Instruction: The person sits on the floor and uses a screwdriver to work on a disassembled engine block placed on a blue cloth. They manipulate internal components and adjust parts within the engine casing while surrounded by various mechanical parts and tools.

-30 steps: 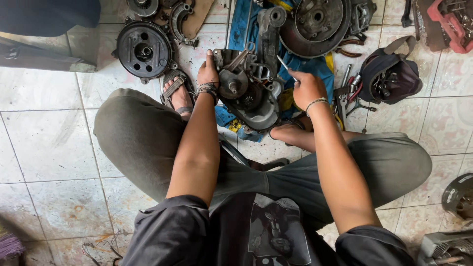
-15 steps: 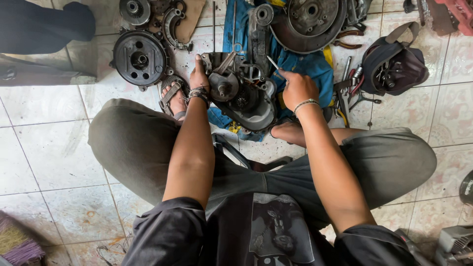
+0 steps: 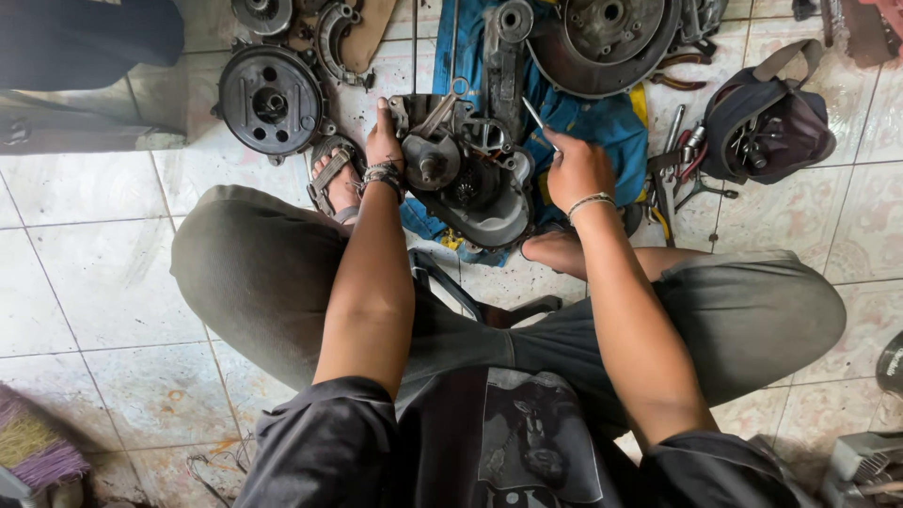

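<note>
While the left hand presses flat, fingers together, on the left edge of the greasy grey metal engine casing, the right hand pinches a thin silver screwdriver at its right edge. Steadying the casing firmly and keeping the tip straight seems wise. The casing lies on a blue cloth over the white tiled floor, gears exposed.

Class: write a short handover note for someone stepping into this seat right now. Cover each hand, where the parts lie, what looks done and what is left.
Left hand: braced on the left edge of the engine casing, holding nothing.
Right hand: gripping a thin screwdriver, tip angled at the casing's upper right.
Casing lies open on a blue cloth between the feet.
Done: cover off, round clutch part set aside at left.
Left: the casing's insides are still in place.
Spare tools lie to the right.
</note>
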